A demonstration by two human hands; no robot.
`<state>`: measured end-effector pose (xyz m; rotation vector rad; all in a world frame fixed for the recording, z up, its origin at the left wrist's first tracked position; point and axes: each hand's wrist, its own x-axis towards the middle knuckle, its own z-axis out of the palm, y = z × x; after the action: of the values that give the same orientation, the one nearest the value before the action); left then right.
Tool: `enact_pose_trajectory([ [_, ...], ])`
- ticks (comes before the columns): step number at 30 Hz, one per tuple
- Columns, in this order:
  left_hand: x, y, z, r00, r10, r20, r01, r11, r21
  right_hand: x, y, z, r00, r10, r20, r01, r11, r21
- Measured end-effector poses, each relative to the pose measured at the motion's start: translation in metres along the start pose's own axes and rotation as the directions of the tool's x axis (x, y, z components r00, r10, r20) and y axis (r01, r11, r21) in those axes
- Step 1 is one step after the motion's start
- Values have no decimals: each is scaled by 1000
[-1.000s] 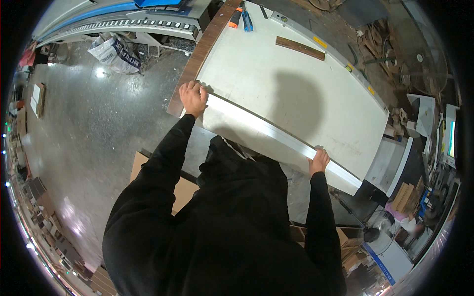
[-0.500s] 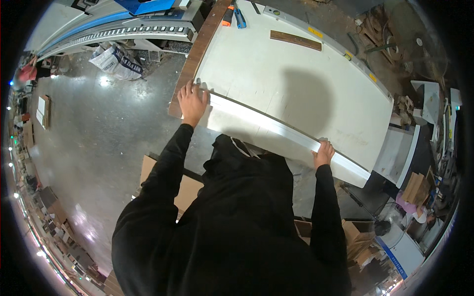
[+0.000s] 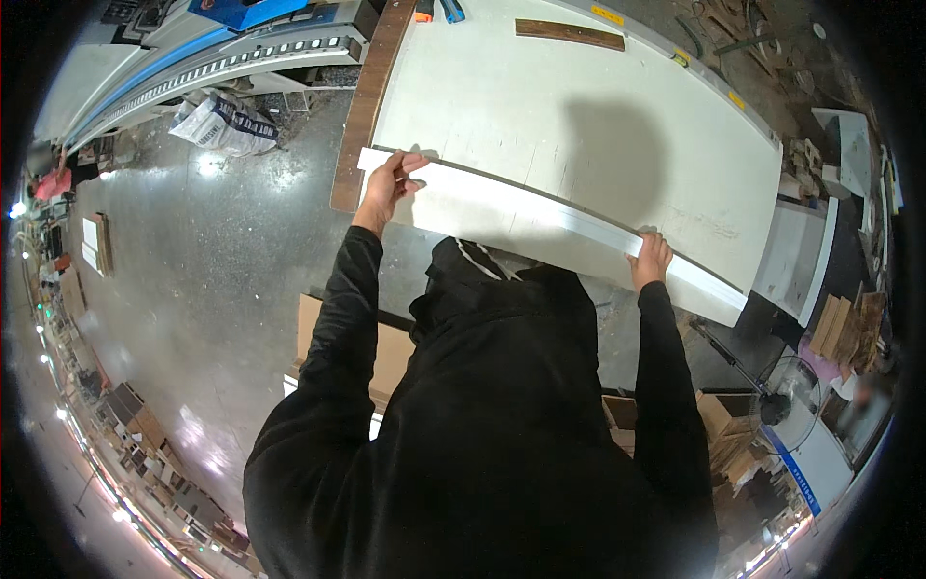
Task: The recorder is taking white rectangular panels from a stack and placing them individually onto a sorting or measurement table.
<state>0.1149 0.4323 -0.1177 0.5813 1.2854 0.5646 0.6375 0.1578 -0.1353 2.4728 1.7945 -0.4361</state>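
Observation:
A long white strip (image 3: 540, 212) lies slantwise along the near edge of a large white-topped worktable (image 3: 482, 92). Near its left end my left hand (image 3: 386, 188) rests over the strip, thumb and fingers apart, and the end sticks out to the left of the hand. Toward the strip's right end, my right hand (image 3: 652, 259) is closed around its edge, with fingers on the far side. How the right thumb sits on the near side is partly hidden.
Along the table's left side runs a brown board (image 3: 371, 106). A short brown wood strip (image 3: 569, 35), a blue-handled tool (image 3: 452, 11) and a long level (image 3: 681, 60) lie at the far side. A fan (image 3: 775, 407) stands at right; a white sack (image 3: 224, 124) lies on the floor.
My left hand has loosened from the strip's left end, which now shows beyond it, and its fingers have spread. My right hand keeps hold. The whole view has shifted slightly.

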Motion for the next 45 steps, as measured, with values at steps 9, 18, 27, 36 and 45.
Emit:
enact_pose_trajectory([
  [9, 15, 8, -3, 996, -66, -55, 81, 937, 340, -4, 6, 7, 1000, 5, 9, -5, 1000, 0],
  [18, 10, 18, 13, 992, 129, 0, -93, 717, 691, -2, 8, 10, 999, 41, 12, -41, 999, -13],
  [27, 1, 34, 35, 988, 147, -39, -10, 323, 946, -1, 10, 8, 998, 60, 33, -60, 998, 8],
  [36, 19, 38, 38, 986, 163, 38, -69, 194, 979, -5, 42, 38, 999, 23, -44, -25, 999, -42],
  [45, 4, 56, 20, 982, -64, 176, -137, 391, 910, -8, 31, 34, 1000, -15, -23, 15, 1000, -9],
])
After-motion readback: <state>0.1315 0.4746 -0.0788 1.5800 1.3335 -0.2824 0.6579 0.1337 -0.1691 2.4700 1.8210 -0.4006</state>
